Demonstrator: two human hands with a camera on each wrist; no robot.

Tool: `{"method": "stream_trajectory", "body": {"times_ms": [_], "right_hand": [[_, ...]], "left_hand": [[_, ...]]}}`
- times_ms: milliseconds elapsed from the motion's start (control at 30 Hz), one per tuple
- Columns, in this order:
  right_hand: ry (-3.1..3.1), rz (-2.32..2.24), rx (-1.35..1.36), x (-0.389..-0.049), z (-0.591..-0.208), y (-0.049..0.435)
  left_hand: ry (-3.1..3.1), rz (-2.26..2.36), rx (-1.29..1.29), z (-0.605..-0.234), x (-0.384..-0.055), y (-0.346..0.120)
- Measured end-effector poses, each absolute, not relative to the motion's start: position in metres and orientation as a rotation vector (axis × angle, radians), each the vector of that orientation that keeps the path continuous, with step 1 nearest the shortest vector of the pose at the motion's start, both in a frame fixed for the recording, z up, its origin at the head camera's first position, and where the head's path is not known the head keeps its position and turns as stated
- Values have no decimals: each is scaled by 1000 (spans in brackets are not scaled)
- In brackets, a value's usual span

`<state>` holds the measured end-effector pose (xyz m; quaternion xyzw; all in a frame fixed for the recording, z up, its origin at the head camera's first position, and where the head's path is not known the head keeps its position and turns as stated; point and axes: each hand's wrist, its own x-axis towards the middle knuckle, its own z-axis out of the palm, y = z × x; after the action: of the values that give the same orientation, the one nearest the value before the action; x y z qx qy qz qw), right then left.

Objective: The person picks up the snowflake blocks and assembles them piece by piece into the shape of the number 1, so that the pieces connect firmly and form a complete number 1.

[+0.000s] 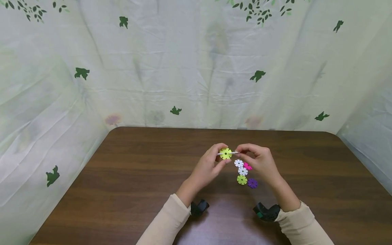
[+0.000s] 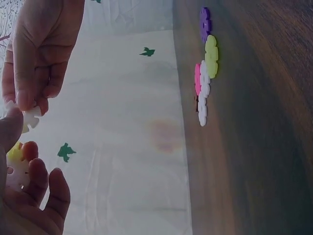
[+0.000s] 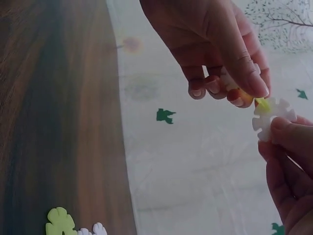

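Observation:
My left hand (image 1: 208, 165) grips a yellow-green slotted toy disc (image 1: 226, 153) between thumb and fingers, its flat face toward the head camera. A white slotted disc (image 2: 18, 176) stands edge-on at its left side, partly hidden by the left fingers. At its right side, my right hand (image 1: 260, 160) pinches another white slotted disc (image 3: 282, 111) by the rim, also edge-on in the head view. In the right wrist view this white disc meets the yellow edge at its slots. The hands are raised over the table, close together.
Loose slotted discs lie on the brown table (image 1: 147, 177) below the right hand: a white disc (image 1: 239, 163), a pink disc (image 1: 248, 166), a second white disc (image 1: 242, 171), a yellow-green disc (image 1: 242, 180) and a purple disc (image 1: 252, 183). A patterned curtain (image 1: 190, 68) hangs behind.

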<state>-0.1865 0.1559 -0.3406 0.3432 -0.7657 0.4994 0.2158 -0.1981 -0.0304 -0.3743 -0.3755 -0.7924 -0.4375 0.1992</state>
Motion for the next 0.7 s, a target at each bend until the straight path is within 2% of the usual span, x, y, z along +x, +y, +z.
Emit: {"method": "stream_trajectory", "body": {"times_ms": [700], "right_hand": [[-2255, 1688, 827, -179, -335, 150]], "left_hand": [[-2129, -1194, -1042, -374, -204, -36]]}}
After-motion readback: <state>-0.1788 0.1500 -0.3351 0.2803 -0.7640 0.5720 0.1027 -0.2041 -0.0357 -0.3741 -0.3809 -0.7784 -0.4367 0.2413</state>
